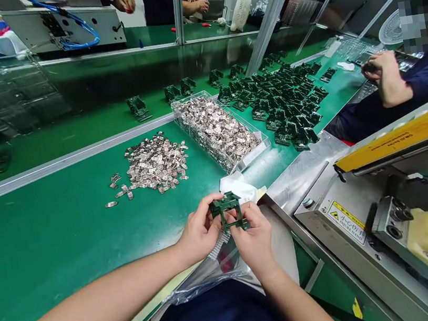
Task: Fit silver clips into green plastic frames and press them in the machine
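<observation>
Head camera looked down on a small dark-green plastic frame (229, 212), square and open in the middle, held up just above the near edge of the green bench mat (50, 242). The left hand (200, 232) pinched its left side, thumb on top and fingers curled closed beneath; the right hand (253, 237) clamped the right side the same way, fingers wrapped shut on it. Beneath both hands lay a crumpled clear plastic bag (210, 275) across the person's lap, and just behind the frame a white cloth (235, 185) rested on the mat. Farther back stood a long clear plastic tray (261, 140), filled nearly to its rim with small shiny metal clips (218, 130). To its left a loose heap of the same metal clips (156, 163) spread directly on the mat, with a few strays beside it. Right of the tray a large pile of dark-green frames (287, 102) covered the conveyor belt, some more standing apart along it. At the right edge a grey metal machine with a yellow bar (397, 137) sat close to the person's right arm. A co-worker's hand (382, 70) in a dark-blue sleeve rested beyond the pile.
</observation>
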`<action>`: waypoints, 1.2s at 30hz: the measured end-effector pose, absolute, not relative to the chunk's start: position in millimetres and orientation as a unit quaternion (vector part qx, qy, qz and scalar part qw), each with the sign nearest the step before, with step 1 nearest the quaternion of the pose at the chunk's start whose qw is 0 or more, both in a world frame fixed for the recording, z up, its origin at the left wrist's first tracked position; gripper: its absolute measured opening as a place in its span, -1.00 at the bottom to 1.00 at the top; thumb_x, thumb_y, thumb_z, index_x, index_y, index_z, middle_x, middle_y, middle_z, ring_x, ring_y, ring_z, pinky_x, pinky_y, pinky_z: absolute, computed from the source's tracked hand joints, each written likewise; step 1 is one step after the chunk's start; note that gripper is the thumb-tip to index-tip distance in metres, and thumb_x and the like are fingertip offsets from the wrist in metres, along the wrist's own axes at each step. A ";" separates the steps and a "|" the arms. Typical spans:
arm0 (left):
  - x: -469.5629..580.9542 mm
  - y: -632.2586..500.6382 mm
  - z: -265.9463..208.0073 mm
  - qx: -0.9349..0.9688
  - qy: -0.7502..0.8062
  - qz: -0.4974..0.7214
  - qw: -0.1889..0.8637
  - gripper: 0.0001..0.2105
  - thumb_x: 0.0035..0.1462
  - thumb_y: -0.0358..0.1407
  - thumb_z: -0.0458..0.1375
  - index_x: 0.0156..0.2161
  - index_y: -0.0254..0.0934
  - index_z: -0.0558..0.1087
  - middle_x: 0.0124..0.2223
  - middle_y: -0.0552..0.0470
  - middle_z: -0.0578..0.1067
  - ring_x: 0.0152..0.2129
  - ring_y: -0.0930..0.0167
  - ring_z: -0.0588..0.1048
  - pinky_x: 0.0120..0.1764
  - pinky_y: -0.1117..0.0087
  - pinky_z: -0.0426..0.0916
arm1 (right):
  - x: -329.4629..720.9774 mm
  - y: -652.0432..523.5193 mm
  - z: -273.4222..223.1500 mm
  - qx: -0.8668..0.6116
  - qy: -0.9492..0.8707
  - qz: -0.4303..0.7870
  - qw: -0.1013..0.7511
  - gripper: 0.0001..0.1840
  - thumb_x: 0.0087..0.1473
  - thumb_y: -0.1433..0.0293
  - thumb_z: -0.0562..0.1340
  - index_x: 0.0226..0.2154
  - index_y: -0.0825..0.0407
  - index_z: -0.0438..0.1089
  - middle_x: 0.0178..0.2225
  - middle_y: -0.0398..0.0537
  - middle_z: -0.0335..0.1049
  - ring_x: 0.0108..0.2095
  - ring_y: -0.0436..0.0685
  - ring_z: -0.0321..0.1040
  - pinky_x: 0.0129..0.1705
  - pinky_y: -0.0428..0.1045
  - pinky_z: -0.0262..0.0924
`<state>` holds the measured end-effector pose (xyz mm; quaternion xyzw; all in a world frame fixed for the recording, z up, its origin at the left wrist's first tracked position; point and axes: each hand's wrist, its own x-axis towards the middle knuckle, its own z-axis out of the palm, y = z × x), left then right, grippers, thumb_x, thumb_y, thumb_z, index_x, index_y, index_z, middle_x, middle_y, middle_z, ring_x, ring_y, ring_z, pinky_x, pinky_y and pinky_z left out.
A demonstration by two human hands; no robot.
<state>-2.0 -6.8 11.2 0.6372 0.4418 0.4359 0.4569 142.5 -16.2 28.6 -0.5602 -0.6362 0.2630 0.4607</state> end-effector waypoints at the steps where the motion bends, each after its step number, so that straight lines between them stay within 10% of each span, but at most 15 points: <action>1: -2.0 -7.4 10.9 0.638 0.442 0.436 0.455 -0.66 0.26 -0.31 0.00 0.14 -0.24 0.20 -0.48 0.14 0.33 -0.60 0.50 0.29 -0.51 0.49 0.18 | 142.2 -15.5 28.3 -0.564 -0.632 0.270 0.458 -0.78 0.16 0.29 0.24 -0.49 0.01 0.37 -0.45 -0.13 0.28 -0.39 0.08 0.25 -0.34 -0.03 0.14; 11: -3.1 -7.5 11.3 0.617 0.435 0.446 0.480 -0.58 0.23 -0.21 0.09 0.16 -0.23 0.21 -0.32 0.01 0.44 -0.43 0.41 0.44 -0.34 0.41 0.38 | 173.4 -23.3 31.6 -0.499 -0.571 0.416 0.502 -0.83 0.12 0.30 0.28 -0.23 0.00 0.36 -0.31 -0.09 0.29 -0.38 0.06 0.22 -0.33 -0.04 0.19; 16: 27.5 -11.2 38.3 0.679 0.369 0.336 0.538 -0.59 0.23 -0.22 0.08 0.16 -0.22 0.24 -0.26 -0.03 0.50 -0.40 0.38 0.49 -0.33 0.40 0.42 | 224.3 -56.1 55.1 -0.438 -0.703 0.301 0.473 -0.26 0.08 0.29 0.36 0.25 -0.12 0.10 0.20 0.12 0.12 -0.13 0.18 0.32 -0.13 0.08 0.30; 22: 118.3 8.1 92.8 0.783 0.171 0.167 0.574 -0.46 0.21 -0.24 0.11 0.27 -0.12 0.12 -0.04 -0.10 0.54 -0.28 0.33 0.56 -0.31 0.38 0.47 | 317.5 -122.4 77.2 -0.500 -0.605 0.146 0.602 -0.32 -0.01 0.14 0.42 0.13 -0.03 0.30 -0.03 0.10 0.39 -0.03 0.29 0.35 -0.10 0.10 0.36; 27: 251.6 17.9 124.4 0.851 0.060 0.261 0.452 -0.47 0.13 -0.22 0.20 0.19 -0.25 0.25 0.19 -0.21 0.39 0.12 0.19 0.39 0.12 0.16 0.34 | 401.4 -176.3 87.4 -0.513 -0.264 -0.102 0.810 -0.47 -0.06 0.27 0.45 -0.02 0.02 0.42 -0.16 -0.06 0.37 -0.21 0.09 0.38 -0.25 -0.04 0.37; 36: 348.7 22.5 140.2 0.778 0.121 0.282 0.548 -0.35 -0.10 -0.17 0.37 0.11 -0.36 0.35 0.01 -0.25 0.50 -0.04 0.15 0.49 0.04 0.11 0.39 | 464.0 -174.3 97.4 -0.602 -0.290 -0.096 0.737 -0.31 -0.10 0.21 0.44 0.08 0.08 0.36 -0.03 0.11 0.36 0.01 0.29 0.32 0.10 0.24 0.22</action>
